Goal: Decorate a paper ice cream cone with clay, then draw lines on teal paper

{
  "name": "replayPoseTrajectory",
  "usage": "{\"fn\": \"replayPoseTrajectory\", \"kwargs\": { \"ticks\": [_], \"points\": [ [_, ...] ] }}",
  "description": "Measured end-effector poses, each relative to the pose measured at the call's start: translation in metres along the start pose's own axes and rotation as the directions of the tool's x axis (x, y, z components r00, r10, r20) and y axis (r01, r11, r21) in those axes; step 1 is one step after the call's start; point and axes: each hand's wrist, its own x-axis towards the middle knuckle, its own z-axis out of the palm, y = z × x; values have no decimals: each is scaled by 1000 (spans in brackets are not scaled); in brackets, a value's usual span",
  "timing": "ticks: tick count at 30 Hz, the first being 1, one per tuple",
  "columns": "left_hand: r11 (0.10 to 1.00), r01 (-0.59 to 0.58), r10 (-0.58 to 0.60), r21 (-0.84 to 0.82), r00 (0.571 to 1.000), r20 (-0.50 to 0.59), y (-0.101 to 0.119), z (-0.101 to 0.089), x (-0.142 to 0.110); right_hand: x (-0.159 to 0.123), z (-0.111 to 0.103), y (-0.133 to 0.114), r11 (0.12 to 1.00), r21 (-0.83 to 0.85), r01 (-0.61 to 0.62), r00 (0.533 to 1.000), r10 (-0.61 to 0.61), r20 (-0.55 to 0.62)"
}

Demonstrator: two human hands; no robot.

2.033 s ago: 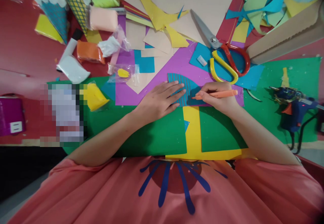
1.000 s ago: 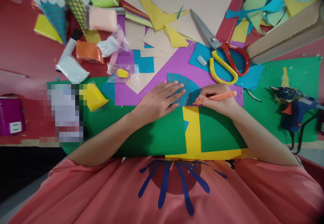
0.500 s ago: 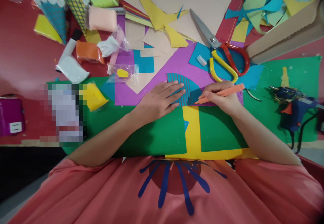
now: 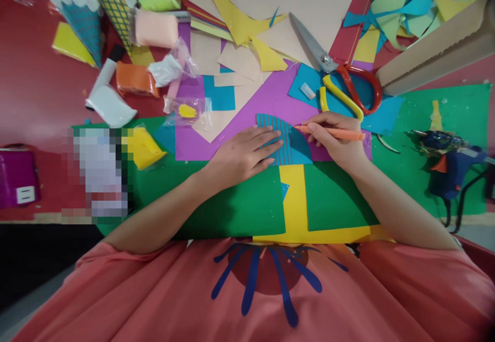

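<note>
A blue quarter-round piece of paper with dark stripes lies on a purple sheet. My left hand rests flat on its left part, fingers spread, hiding some of the stripes. An orange marker is gripped in my right hand, its tip at the upper right edge of the striped piece. The right part of that piece is plain blue. Just beyond my right hand lie large scissors with one red and one yellow handle, blades apart.
Wrapped clay packs and decorated paper cones crowd the left. A blue glue gun lies at the right on a green mat. A cardboard box and paper scraps stand behind it. Yellow paper lies near my body.
The marker tip has moved up, from the lower edge of the blue piece to its upper right edge. Another stripe shows on the paper. My left hand has stayed in place.
</note>
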Motion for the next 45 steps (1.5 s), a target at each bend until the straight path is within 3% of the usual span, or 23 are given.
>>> {"fn": "replayPoseTrajectory", "kwargs": {
  "ticks": [10, 18, 45],
  "points": [
    [1000, -10, 10, 10, 1000, -17, 0, 0, 1, 0, 2, -1, 1000, -8, -5, 1000, 5, -16],
    [998, 39, -38, -44, 999, 33, 0, 0, 0, 0, 2, -3, 999, -21, -32, 999, 32, -7],
    [999, 38, -38, -30, 999, 22, 2, 0, 1, -1, 0, 1, 997, -78, 28, 999, -25, 31]
  ]
}}
